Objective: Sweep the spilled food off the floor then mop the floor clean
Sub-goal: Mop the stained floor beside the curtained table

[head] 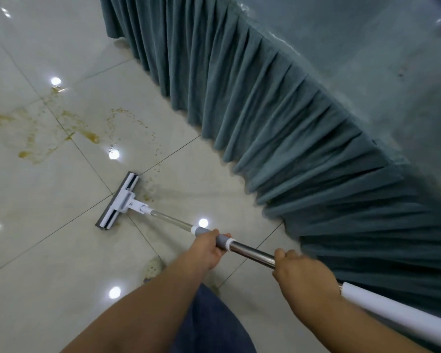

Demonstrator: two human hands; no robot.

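Well, both hands are on the mop. The left hand sits lower down the handle, its fingers curled round the grey collar where the thin tube meets the thicker steel one. The right hand is higher up, wrapped tight round the shiny steel shaft just below the white sleeve that runs off to the lower right corner. A short stretch of bare steel shows between the two hands.

The handle slants down and away to the left. The mop head, a flat white and grey bar, lies on the floor well ahead of the left fingers, over a crossing of tile joints. The spill is a brownish-yellow mess of smears and droplets lying beyond the head, toward the upper left. A thin trail of its drops reaches down to just beside the far end of the head.

The floor is large pale glossy tiles, with round lamp reflections dotted across them. Along the right stands a table with a teal pleated skirt hanging to the floor. Its table top is covered in the same cloth. Below the left arm a light perforated shoe and a blue trouser leg show.
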